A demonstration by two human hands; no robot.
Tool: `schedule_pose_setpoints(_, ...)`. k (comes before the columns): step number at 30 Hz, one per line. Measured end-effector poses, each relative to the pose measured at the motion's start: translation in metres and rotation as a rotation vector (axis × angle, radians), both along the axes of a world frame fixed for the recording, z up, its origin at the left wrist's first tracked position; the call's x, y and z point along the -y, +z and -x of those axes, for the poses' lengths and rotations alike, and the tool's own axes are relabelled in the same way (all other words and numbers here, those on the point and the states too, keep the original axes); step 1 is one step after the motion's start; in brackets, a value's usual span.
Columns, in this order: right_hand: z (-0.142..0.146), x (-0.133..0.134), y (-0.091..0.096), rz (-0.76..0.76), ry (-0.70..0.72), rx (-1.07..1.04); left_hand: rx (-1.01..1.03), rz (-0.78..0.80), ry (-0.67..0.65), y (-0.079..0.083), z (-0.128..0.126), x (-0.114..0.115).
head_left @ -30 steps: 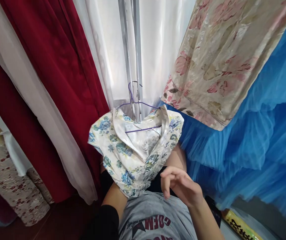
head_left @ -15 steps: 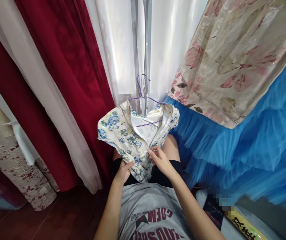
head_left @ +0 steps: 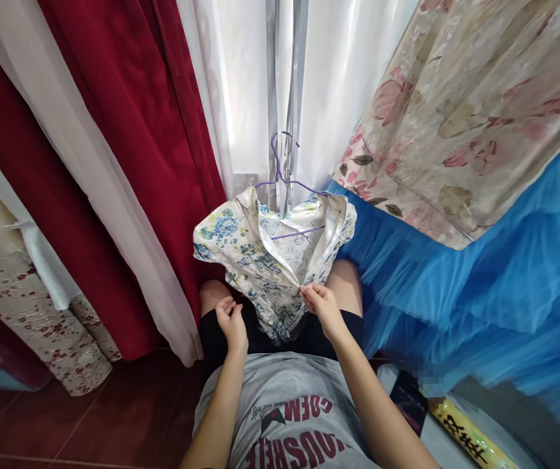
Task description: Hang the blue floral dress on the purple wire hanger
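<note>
A white short-sleeved blouse point(head_left: 255, 264) with blue and yellow flowers is on a thin purple hanger point(head_left: 278, 174) above my lap. Its front neckline falls open, showing the inside and the hanger's lower bar. At the bottom of that neckline, my right hand point(head_left: 323, 306) pinches the blouse's front edge between thumb and fingertips. My left hand point(head_left: 232, 322) is off the fabric, left of the blouse's lower part, over my thigh. Its fingers are loosely bent, apart from the thumb, with nothing between them. The blouse's lower end is bunched over my black shorts.
Red curtain-like cloth point(head_left: 113, 150) and pale sheer cloth hang on the left. White fabric point(head_left: 338, 85) with grey ribbons hangs behind the hanger. A floral cloth point(head_left: 431, 143) and blue tulle point(head_left: 436, 286) fill the right. A phone point(head_left: 408, 400) and a yellow packet point(head_left: 470, 433) lie lower right.
My left hand has let go of the blouse's lower left side and moved slightly left. My right hand still pinches the front edge. The view has shifted a little.
</note>
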State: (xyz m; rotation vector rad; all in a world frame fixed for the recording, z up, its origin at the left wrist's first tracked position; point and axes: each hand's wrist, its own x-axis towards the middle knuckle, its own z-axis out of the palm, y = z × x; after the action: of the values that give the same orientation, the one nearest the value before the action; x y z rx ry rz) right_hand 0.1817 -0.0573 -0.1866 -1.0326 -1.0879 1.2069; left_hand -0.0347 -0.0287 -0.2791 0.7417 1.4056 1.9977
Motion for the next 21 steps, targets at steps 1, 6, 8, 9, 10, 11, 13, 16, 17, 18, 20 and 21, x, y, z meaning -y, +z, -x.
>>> schedule_pose_setpoints(1,0.003,0.001,0.000,0.008,0.012,-0.002,-0.068,-0.039,0.013,0.003,-0.005,0.006)
schedule_pose_setpoints(6,0.019,0.009,0.001,-0.030,0.067,0.042,-0.554,-0.254,-0.367,0.037,-0.053,0.033)
schedule_pose_setpoints(8,0.022,0.012,0.002,-0.074,0.086,0.067,-0.625,-0.321,-0.366,0.047,-0.068,0.036)
schedule_pose_setpoints(9,0.022,0.013,0.001,-0.091,0.096,0.084,-0.653,-0.340,-0.329,0.050,-0.072,0.035)
schedule_pose_setpoints(10,0.022,0.014,0.001,-0.101,0.107,0.103,-0.689,-0.348,-0.301,0.052,-0.075,0.035)
schedule_pose_setpoints(11,0.021,0.015,0.001,-0.103,0.121,0.122,-0.731,-0.345,-0.291,0.052,-0.076,0.034)
schedule_pose_setpoints(13,0.020,0.014,0.002,-0.096,0.143,0.143,-0.812,-0.317,-0.287,0.051,-0.074,0.034)
schedule_pose_setpoints(16,0.018,0.003,0.019,-0.077,0.145,0.120,-0.885,-0.258,-0.222,0.050,-0.068,0.037)
schedule_pose_setpoints(17,0.017,-0.004,0.030,-0.079,0.139,0.100,-0.905,-0.242,-0.203,0.050,-0.066,0.038)
schedule_pose_setpoints(18,0.016,-0.011,0.044,-0.088,0.131,0.075,-0.923,-0.232,-0.198,0.051,-0.064,0.038)
schedule_pose_setpoints(20,0.014,-0.030,0.079,-0.143,0.099,0.011,-0.942,-0.230,-0.213,0.053,-0.060,0.037)
schedule_pose_setpoints(21,0.014,-0.040,0.098,-0.176,0.089,-0.021,-0.944,-0.235,-0.222,0.054,-0.058,0.036)
